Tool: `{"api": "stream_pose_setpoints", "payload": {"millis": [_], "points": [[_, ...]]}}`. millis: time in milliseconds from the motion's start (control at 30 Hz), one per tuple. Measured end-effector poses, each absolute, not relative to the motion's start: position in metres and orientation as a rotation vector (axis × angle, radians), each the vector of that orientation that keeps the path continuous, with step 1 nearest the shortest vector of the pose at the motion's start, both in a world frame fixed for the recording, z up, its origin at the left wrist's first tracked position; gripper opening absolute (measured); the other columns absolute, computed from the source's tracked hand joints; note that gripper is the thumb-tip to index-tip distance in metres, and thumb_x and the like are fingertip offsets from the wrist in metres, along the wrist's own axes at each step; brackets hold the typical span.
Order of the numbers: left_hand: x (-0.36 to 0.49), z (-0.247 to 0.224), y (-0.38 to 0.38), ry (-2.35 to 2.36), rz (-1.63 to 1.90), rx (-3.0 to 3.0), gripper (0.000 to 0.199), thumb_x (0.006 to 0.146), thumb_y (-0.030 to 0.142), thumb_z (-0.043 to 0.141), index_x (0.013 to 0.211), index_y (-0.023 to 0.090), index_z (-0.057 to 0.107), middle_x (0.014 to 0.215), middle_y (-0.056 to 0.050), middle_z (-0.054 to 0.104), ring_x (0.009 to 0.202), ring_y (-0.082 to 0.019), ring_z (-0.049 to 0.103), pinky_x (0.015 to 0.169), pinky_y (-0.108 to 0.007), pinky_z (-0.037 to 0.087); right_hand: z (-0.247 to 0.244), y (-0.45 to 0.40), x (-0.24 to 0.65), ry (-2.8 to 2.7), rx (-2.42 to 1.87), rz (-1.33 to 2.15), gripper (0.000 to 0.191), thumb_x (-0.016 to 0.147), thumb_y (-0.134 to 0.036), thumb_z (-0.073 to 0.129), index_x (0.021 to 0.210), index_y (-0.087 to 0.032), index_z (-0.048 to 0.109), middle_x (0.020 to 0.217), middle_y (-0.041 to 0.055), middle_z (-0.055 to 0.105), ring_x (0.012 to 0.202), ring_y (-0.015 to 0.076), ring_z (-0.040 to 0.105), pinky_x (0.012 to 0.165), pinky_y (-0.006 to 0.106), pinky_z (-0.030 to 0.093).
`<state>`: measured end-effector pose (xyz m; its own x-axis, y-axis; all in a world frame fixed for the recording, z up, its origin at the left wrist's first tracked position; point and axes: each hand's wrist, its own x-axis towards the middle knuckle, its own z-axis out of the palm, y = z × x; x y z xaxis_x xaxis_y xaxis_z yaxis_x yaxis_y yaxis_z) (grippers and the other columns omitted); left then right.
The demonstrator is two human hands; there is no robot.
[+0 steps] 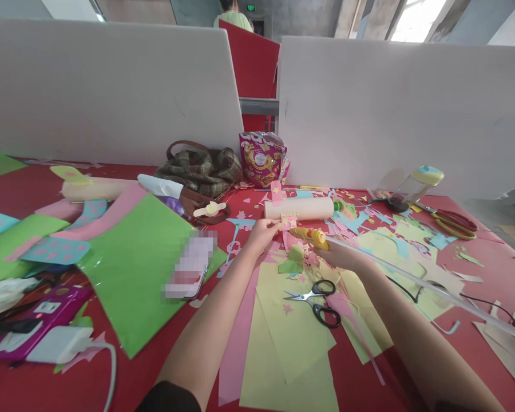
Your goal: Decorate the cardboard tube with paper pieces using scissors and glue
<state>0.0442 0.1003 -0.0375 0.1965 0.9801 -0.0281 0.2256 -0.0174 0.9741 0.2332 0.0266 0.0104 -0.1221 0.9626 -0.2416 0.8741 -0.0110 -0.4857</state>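
Observation:
My right hand [340, 253] is closed around a yellow hot glue gun [313, 234], and a long clear glue stick [403, 269] trails from its back. The gun's nozzle points left at a pink paper strip [289, 222] with small yellow stars. At the strip's left edge my left hand [265, 233] has its fingertips pinched together. Just behind lies a cream paper tube [300, 209] on its side, with a pink star-decorated tab [276, 193] standing at its left end. Black-handled scissors [320, 298] rest partly open on yellow paper [289, 343] below my hands.
Green sheets [129, 269] and a phone [191, 264] lie left, beside a white charger [60, 345]. A plaid bag [201, 169] and a purple snack bag [264, 159] stand against white boards [403, 114]. Right are a bottle [416, 186], larger scissors [452, 222] and paper scraps.

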Motion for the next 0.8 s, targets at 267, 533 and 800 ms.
{"api": "stream_pose_setpoints", "payload": {"millis": [267, 533, 800], "points": [[0.044, -0.034, 0.098, 1.214, 0.937, 1.423, 0.021, 0.064, 0.030, 0.056, 0.071, 0.012, 0.064, 0.068, -0.005, 0.065, 0.065, -0.015, 0.056, 0.058, -0.023, 0.039, 0.032, 0.022, 0.254, -2.239, -2.078, 0.504, 0.011, 0.070, -0.031, 0.047, 0.072, -0.021, 0.050, 0.058, 0.0001, 0.050, 0.053, 0.0154, 0.050, 0.046, 0.024, 0.033], [0.044, -0.041, 0.102, 1.197, 0.955, 1.390, 0.020, 0.060, 0.030, 0.061, 0.069, 0.013, 0.065, 0.066, -0.004, 0.065, 0.057, -0.013, 0.054, 0.055, -0.023, 0.039, 0.022, 0.020, 0.285, -2.188, -2.488, 0.409, 0.023, 0.066, -0.020, 0.059, 0.087, -0.014, 0.053, 0.071, 0.0079, 0.058, 0.055, 0.0189, 0.054, 0.043, 0.028, 0.037], [0.044, -0.043, 0.105, 1.222, 1.012, 1.364, 0.019, 0.055, 0.026, 0.064, 0.068, 0.013, 0.061, 0.070, -0.005, 0.063, 0.065, -0.014, 0.056, 0.057, -0.023, 0.042, 0.008, 0.023, 0.289, -2.152, -2.603, 0.329, 0.029, 0.076, -0.027, 0.054, 0.100, -0.012, 0.052, 0.092, 0.0103, 0.058, 0.074, 0.0198, 0.057, 0.061, 0.034, 0.047]]}}
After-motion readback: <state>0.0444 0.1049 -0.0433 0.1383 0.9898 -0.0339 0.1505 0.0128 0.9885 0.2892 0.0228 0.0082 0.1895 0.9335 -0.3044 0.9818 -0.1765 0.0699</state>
